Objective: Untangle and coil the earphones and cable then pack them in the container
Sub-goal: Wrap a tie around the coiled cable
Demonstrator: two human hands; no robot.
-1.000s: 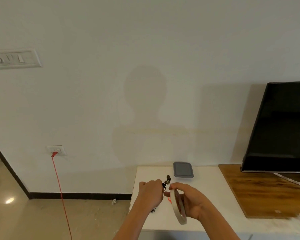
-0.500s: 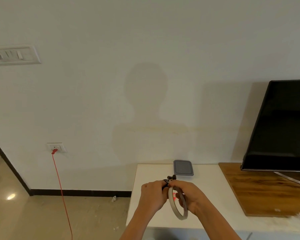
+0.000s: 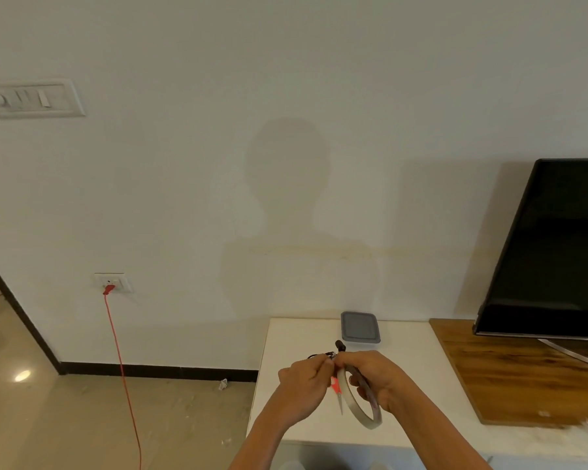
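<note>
— Left grip (image 3: 302, 385) pinches the black earphones (image 3: 339, 346); right grip (image 3: 375, 379) curls round a tape roll (image 3: 362, 410).
— Where? Pointing how?
— Over the table's (image 3: 286, 337) front edge; one earbud sticks toward the far-edge container (image 3: 360, 327).

Soft, even light throws a faint shadow (image 3: 287, 184) on the wall (image 3: 286, 62), a glare spot (image 3: 21, 375) marks the floor (image 3: 65, 418), edges bow.

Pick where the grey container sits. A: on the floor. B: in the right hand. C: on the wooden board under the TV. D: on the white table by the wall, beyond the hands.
D: the grey container rests on the white table near the wall, past the left hand gripping the earphones and the right hand holding the tape roll.
</note>
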